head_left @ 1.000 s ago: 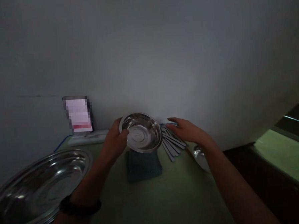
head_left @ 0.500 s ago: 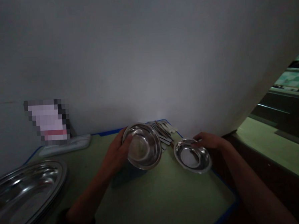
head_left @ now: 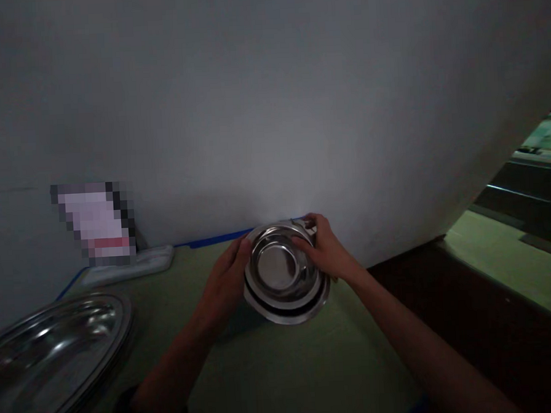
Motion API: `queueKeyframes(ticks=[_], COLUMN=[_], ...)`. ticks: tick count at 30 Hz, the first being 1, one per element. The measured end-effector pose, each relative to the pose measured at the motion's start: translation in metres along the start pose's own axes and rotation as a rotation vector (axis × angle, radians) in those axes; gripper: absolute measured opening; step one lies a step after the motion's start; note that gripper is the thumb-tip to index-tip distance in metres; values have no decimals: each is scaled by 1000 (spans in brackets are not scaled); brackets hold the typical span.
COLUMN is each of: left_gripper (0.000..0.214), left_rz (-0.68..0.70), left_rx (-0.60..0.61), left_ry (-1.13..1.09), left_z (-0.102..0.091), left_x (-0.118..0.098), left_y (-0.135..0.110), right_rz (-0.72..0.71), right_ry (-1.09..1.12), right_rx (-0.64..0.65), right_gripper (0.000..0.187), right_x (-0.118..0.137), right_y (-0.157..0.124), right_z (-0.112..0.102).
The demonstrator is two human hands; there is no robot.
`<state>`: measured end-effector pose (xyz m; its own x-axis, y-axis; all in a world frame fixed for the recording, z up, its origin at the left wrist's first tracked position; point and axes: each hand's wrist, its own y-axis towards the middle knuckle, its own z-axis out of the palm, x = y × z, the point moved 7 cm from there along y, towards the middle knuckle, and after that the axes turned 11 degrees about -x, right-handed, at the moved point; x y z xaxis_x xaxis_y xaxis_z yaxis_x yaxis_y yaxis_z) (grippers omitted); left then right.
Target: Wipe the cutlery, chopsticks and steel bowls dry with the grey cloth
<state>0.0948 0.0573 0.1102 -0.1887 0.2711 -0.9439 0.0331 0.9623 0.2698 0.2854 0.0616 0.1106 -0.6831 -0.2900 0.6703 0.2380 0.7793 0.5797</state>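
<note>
Two shiny steel bowls are together over the table, in front of the wall. The upper bowl [head_left: 277,267] sits inside the lower bowl [head_left: 293,319], whose rim shows below it with a dark gap between. On the left side, my left hand [head_left: 228,274] is closed on the lower bowl, thumb at the rim. From the right, my right hand [head_left: 328,247] grips the upper bowl, its thumb over the inner edge. Both bowls look empty. The cutlery pile behind is nearly all hidden by the bowls and my right hand.
Large oval steel trays [head_left: 123,322] are stacked at the left. A pixelated upright object [head_left: 96,222] stands by a pale flat base [head_left: 131,266] near the wall [head_left: 270,108]. The green table [head_left: 275,379] has blue edging. A pale green surface [head_left: 494,250] lies beyond, at the right.
My right hand has moved left with its bowl and set it into the bowl in my left hand. The bowls, apart before, are nested now. They cover the cutlery.
</note>
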Motion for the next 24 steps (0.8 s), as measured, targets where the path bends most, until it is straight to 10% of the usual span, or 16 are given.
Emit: queueKeyframes(ticks=[6,15,24], left_gripper=[47,36,31], left_rz=[32,66,150], left_rx=[161,390,482], left_ry=[13,177,293], left_z=[16,32,34], left_x=[-2,0,3], left_y=[-7,-19,-17], right_rz=[10,244,284], right_ry=[2,-426,-619], right_rx=[460,328,389], right_gripper=[25,33,28], right_x=[-6,-121,-157], right_y=[0,8,-13], right_z=[-2,-97,-94])
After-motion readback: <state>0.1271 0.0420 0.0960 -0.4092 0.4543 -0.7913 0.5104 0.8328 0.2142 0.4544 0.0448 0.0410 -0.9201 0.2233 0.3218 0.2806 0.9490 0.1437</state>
